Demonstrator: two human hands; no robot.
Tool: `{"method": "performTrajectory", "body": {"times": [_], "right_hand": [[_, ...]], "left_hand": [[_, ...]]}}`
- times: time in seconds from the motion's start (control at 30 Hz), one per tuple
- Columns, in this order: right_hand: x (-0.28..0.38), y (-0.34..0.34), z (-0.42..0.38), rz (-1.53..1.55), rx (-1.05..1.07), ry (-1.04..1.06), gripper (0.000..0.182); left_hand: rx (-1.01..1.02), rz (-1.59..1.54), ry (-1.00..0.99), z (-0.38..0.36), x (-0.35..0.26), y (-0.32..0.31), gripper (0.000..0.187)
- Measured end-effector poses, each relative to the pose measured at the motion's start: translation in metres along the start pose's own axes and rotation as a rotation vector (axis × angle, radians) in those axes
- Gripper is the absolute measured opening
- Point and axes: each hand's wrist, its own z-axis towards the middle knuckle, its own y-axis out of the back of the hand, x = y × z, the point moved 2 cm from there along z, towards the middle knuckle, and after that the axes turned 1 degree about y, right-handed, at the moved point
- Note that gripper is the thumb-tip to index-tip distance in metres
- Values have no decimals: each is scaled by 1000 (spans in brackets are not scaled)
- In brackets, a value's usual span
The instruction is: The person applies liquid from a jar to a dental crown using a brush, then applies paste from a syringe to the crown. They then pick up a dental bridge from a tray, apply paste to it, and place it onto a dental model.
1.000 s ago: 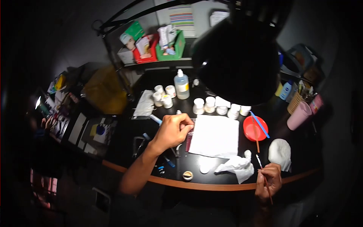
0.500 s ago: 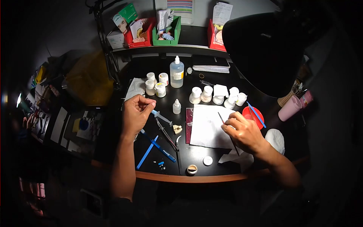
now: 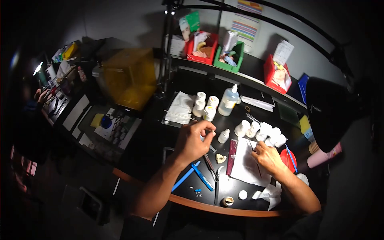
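Observation:
My left hand [image 3: 195, 140] is raised over the desk, thumb and fingertips pinched on something small and pale that I cannot make out. Below it lie a blue pen-like tool [image 3: 203, 177] and tweezers [image 3: 209, 164]. A cream dental model [image 3: 220, 158] sits just to its right, and a small dropper bottle [image 3: 224, 136] stands behind that. My right hand [image 3: 269, 158] is closed around a slim dark brush [image 3: 260, 171], held slantwise above a white paper sheet [image 3: 243, 160]. The sheet partly covers a maroon case [image 3: 232, 157].
White-lidded jars [image 3: 242, 128] stand in a row behind the sheet. More jars [image 3: 209, 113] and a large clear bottle [image 3: 229, 101] are further left. A red dish [image 3: 286, 157], crumpled tissue [image 3: 272, 195] and small open pot [image 3: 228, 201] lie nearby. A black lamp [image 3: 332, 116] overhangs the right.
My view has turned left and tilted, so the desk appears shifted right and slanted. Both hands keep their grips; the right hand is still over the paper sheet with the brush.

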Motion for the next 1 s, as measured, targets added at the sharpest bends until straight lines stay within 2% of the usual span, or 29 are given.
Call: {"method": "performTrajectory", "body": {"times": [0.13,0.3,0.37,0.4,0.43,0.5,0.53,0.57,0.6,0.7,0.77,0.83,0.93,1.0], "right_hand": [[3,-3,-4,-31,72,11,14],[-8,29,10,-29,21,-13,25],[-16,74,45,51,-141,-103,14],[-28,83,67,75,-322,-114,8],[-42,92,93,86,-392,-91,4],[-64,116,150,151,-577,-94,4],[-68,126,177,223,-592,-231,10],[-86,126,208,216,-589,-172,12],[-102,124,239,208,-575,-115,12],[-116,137,314,147,-326,-315,23],[-116,143,346,6,-202,-346,27],[-120,138,373,-115,-95,-353,30],[-125,139,400,-65,94,-441,29],[-128,135,406,-33,126,-416,25]], "left_hand": [[-21,36,-58,1,2,4,15],[-17,86,-115,0,-4,4,11],[-22,104,-158,0,-4,1,10],[-19,113,-180,-1,-4,0,10],[-17,126,-192,-2,-7,-1,10],[-32,159,-233,-3,-3,-2,9],[-40,172,-255,-3,-2,-4,9],[-39,182,-258,-3,-2,-4,9],[-41,207,-273,-4,-1,-5,9],[-49,266,-320,-4,5,-7,9],[23,323,-303,-7,7,-9,11],[105,365,-264,-10,12,-12,14],[80,387,-300,-8,9,-8,14],[102,414,-289,-8,7,-7,18]]}}
